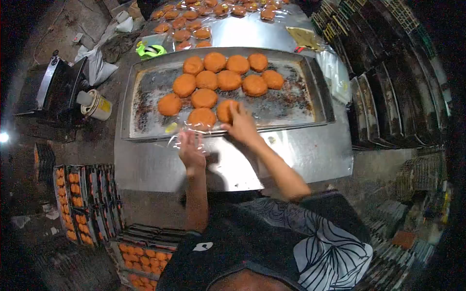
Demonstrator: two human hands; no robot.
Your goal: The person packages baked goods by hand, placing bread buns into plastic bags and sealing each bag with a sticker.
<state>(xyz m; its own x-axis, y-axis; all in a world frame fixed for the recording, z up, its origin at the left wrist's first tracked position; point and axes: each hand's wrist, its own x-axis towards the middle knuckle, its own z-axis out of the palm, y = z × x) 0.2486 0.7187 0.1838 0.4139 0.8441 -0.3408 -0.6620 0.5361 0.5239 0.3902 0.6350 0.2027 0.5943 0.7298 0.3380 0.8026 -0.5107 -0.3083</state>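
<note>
Several round orange-brown buns lie in a worn metal tray on a steel table. My left hand is at the tray's front edge, its fingers wrapped in or holding a clear plastic bag. Just above that hand is one bun, with the bag close to its lower edge. My right hand has its fingers on another bun at the front of the group, right of the first one. Whether the bun is lifted off the tray I cannot tell.
Wrapped buns cover the table's far end. A green tape dispenser sits behind the tray, and clear bags lie at its right. Dark trays stand at the right, a bucket at the left, and bun racks at the lower left.
</note>
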